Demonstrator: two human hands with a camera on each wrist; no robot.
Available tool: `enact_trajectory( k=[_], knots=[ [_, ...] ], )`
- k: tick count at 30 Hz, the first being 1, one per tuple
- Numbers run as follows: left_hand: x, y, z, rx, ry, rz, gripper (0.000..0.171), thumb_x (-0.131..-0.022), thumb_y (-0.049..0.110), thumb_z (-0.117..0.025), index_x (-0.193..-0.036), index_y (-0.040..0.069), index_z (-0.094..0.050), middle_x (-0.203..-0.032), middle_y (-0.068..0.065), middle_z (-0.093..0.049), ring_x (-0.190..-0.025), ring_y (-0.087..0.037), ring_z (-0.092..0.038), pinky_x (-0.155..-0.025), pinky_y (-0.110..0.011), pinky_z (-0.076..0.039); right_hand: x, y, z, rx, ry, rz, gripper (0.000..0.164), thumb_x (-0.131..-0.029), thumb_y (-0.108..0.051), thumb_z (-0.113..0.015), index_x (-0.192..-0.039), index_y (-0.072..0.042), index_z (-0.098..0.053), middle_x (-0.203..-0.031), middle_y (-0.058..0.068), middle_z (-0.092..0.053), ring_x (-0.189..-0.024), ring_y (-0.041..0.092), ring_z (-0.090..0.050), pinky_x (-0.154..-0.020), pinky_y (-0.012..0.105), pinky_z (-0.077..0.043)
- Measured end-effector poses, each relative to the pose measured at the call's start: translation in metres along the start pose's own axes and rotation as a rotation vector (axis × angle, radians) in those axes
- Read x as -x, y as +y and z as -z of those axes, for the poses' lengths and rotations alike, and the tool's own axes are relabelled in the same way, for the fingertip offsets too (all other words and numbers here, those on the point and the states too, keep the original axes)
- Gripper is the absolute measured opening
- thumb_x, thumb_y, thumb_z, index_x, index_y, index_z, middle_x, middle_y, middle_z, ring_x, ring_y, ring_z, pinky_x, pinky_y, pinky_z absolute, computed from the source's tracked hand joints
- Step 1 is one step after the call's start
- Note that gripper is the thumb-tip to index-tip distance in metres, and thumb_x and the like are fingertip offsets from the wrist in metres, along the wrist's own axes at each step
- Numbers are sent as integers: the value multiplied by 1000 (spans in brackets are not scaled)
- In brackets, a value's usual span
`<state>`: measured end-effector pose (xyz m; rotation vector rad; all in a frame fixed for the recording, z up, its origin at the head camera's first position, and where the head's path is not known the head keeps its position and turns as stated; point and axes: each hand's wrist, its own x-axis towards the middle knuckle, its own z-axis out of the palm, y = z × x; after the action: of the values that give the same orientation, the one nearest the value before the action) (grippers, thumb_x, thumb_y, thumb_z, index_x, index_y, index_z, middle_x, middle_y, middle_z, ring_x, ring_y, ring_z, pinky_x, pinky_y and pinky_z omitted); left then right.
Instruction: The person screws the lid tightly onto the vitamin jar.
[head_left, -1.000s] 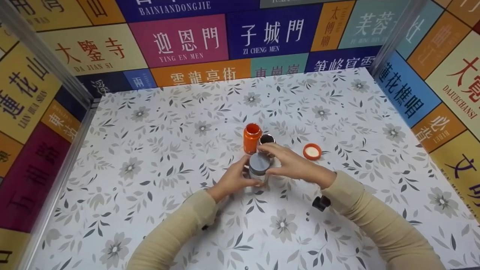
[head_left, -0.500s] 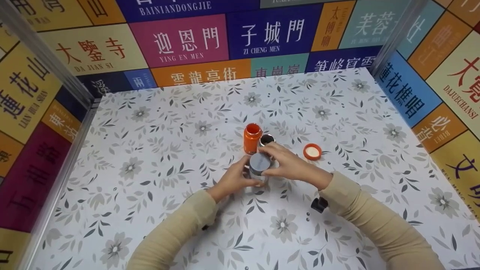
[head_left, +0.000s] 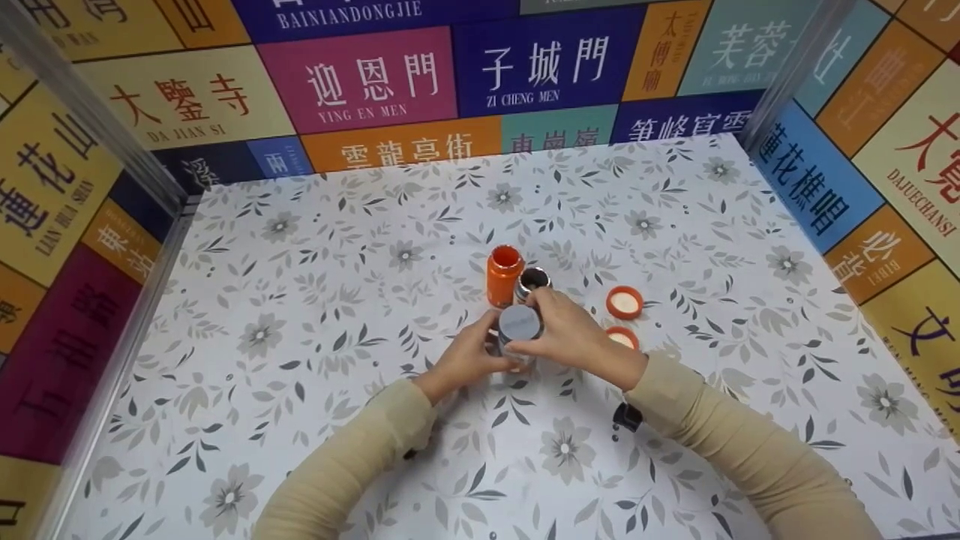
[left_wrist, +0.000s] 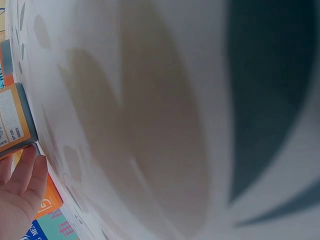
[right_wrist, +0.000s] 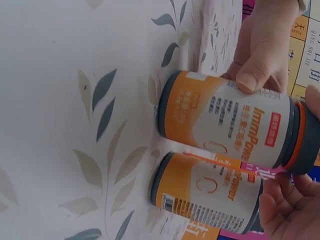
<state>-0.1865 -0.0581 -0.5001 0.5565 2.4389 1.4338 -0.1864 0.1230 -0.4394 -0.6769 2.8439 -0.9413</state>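
My left hand grips the body of a supplement jar with a white and orange label. The jar stands upright in the head view, its dark grey lid on top with an orange ring under it. Thumb and fingers of my right hand curl round that lid. Just behind is an open jar with a shiny rim; in the right wrist view a similarly labelled jar shows there, its top hidden by my right hand. An open orange bottle stands beside it.
Two orange caps, one farther back and one nearer, lie inside up to the right, the nearer partly behind my right wrist. A floral cloth covers the table. Printed panels wall off its back and sides.
My right hand has turned and shifted left round the lid, its forearm following. The nearer orange cap, hidden before, now shows beside the wrist. My left hand stays in place.
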Motion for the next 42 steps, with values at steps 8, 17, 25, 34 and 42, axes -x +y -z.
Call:
enact_trajectory(
  k=[8, 17, 25, 34, 42],
  knots=[
    [0, 0, 1, 7, -5, 10, 65, -70, 23, -78, -126, 18, -44, -118, 0, -56, -96, -17, -56, -84, -30, -48, 1, -2, 7, 46, -35, -16, 77, -62, -50, -78, -115, -3, -46, -101, 10, -54, -90, 23, -50, -78, 36, -44],
    [0, -1, 2, 31, -16, 12, 76, -67, 23, -80, -132, 18, -40, -120, 0, -56, -101, -19, -56, -87, -31, -47, -3, 9, 34, -93, -279, 253, 72, -76, -12, -72, -136, 0, -35, -138, 17, -39, -126, 31, -37, -104, 47, -30],
    [-1, 0, 1, -5, -4, -4, 68, -68, 23, -80, -125, 13, -44, -116, -3, -57, -99, -19, -56, -87, -31, -47, -5, 13, 32, -59, -256, 331, 60, -80, -9, -67, -132, 4, -41, -133, 20, -45, -122, 33, -42, -100, 49, -34],
    [0, 2, 1, -15, -3, 1, 66, -68, 25, -79, -124, 17, -44, -116, -1, -57, -99, -16, -56, -86, -29, -47, -6, 14, 20, -78, -188, 230, 58, -76, -20, -72, -125, 0, -50, -119, 12, -48, -102, 23, -48, -88, 38, -43],
    [-1, 0, 0, -15, 6, -5, 64, -69, 24, -79, -123, 17, -45, -114, -1, -57, -97, -16, -56, -85, -28, -47, -6, 9, 10, -65, -113, 114, 50, -70, -30, -77, -107, -6, -53, -99, 5, -50, -89, 18, -48, -77, 32, -42]
  ],
)
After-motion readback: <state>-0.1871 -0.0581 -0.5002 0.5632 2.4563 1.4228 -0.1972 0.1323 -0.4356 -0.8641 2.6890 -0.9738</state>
